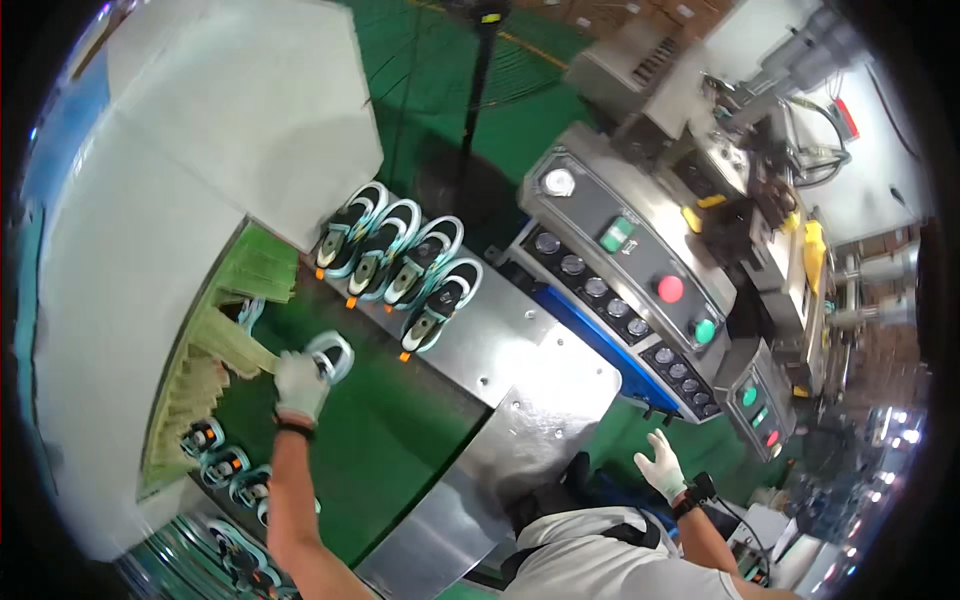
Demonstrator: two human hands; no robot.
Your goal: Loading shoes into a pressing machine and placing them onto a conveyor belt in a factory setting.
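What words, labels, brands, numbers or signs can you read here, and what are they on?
None can be read with certainty, so I quote nothing.
Control panel: small marks near its buttons, too small and blurred.
Round dials: faces too small to read.
Shoes on the metal table: no readable lettering.

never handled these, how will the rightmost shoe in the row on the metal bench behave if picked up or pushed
The rightmost shoe is probably light for its size, as its top looks open. The pale rim suggests a stiffish base, though the dark middle may flex. Its long shape on the smooth metal bench makes sliding likelier than rolling.
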